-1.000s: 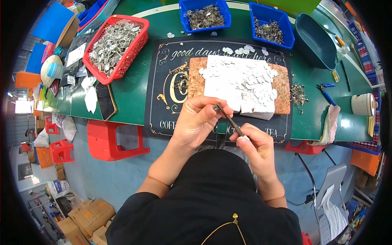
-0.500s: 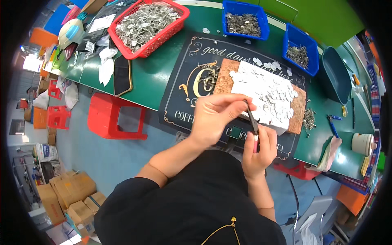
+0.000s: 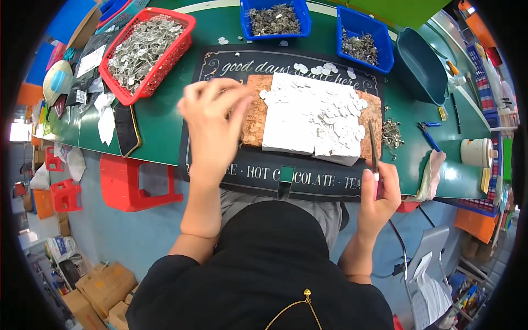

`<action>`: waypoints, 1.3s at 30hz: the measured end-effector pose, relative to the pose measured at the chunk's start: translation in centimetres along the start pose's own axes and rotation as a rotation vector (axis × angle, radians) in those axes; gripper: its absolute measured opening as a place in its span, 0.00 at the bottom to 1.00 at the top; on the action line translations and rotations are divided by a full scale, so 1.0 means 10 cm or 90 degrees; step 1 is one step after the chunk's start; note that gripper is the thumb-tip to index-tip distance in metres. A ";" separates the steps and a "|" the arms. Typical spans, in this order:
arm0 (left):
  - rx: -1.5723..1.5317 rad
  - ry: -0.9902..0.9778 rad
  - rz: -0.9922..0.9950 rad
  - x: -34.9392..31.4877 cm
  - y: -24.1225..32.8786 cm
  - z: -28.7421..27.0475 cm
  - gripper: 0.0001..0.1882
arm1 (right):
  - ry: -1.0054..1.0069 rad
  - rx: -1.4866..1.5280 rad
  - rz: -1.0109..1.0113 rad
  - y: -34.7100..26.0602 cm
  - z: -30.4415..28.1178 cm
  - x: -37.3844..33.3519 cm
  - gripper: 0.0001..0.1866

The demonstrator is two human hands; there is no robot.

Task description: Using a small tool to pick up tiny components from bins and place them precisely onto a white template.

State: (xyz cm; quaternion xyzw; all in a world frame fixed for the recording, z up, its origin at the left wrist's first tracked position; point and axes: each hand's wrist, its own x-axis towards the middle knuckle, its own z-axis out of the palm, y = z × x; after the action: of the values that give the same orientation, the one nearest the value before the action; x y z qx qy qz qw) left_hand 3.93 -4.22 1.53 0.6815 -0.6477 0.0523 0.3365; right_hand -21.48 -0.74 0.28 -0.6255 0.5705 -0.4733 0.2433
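Observation:
My right hand [image 3: 380, 190] grips a pair of tweezers [image 3: 375, 151], dark and slim with a pink and white lower part, its tip pointing up beside the right end of a reddish-brown block [image 3: 257, 113]. On that block lies a white slab [image 3: 289, 124], its right half covered with small thin white pieces [image 3: 335, 118]. At the slab's left my left hand [image 3: 212, 124] hovers over the black printed mat [image 3: 212, 66]. Its fingers are loosely bent, thumb apart from the palm, and I see nothing held in them. The mat right under this hand is hidden.
A red basket [image 3: 187, 41] of silvery metal pieces stands at the far left. Two blue bins [image 3: 252, 38] [image 3: 379, 65] hold small metal parts at the back. Metal bits [image 3: 391, 135], blue-handled pliers [image 3: 429, 137], a cloth [image 3: 432, 173] and a white jar [image 3: 476, 153] lie rightward.
My hands have parted. The left has left the tweezers' tip and swung left past the slab; the right has moved right with the tweezers. The view has shifted too.

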 end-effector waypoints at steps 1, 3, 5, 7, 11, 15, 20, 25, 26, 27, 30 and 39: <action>-0.064 -0.020 0.056 -0.01 0.06 0.03 0.06 | 0.001 -0.002 0.001 -0.01 0.00 0.00 0.07; -0.148 -0.067 0.123 -0.01 0.26 0.10 0.05 | -0.034 -0.001 0.000 -0.04 0.03 0.03 0.07; -0.156 -0.072 0.135 0.00 0.37 0.21 0.05 | -0.036 0.010 -0.010 -0.03 0.08 0.03 0.08; -0.164 -0.079 0.151 0.01 0.41 0.25 0.05 | -0.011 0.017 -0.077 -0.02 0.11 0.04 0.08; -0.219 -0.060 0.115 0.00 0.37 0.21 0.04 | -0.095 0.031 -0.017 -0.10 0.09 0.01 0.07; -0.878 -0.196 -0.191 -0.13 0.35 0.12 0.06 | -0.189 0.146 0.034 -0.14 0.13 -0.01 0.08; -1.263 -0.361 -0.335 -0.21 0.38 0.06 0.10 | -0.241 0.255 0.002 -0.17 0.24 0.00 0.10; -1.383 -0.392 -0.386 -0.26 0.34 0.08 0.10 | -0.255 0.255 0.017 -0.21 0.25 0.01 0.10; -1.395 -0.393 -0.395 -0.27 0.34 0.08 0.10 | -0.259 0.257 0.029 -0.21 0.25 0.01 0.10; -1.395 -0.393 -0.395 -0.27 0.33 0.09 0.10 | -0.258 0.257 0.029 -0.22 0.24 0.00 0.10; -1.424 -0.386 -0.381 -0.28 0.30 0.10 0.10 | -0.267 0.237 0.044 -0.23 0.23 0.00 0.09; -1.442 -0.380 -0.401 -0.31 0.31 0.12 0.06 | -0.286 0.222 0.046 -0.27 0.23 0.01 0.08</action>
State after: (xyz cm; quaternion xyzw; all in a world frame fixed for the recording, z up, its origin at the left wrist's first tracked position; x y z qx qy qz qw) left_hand 0.15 -2.01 0.21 0.1141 -0.1844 -0.7873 0.5771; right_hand -18.18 -0.74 1.54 -0.6427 0.4343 -0.4049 0.4842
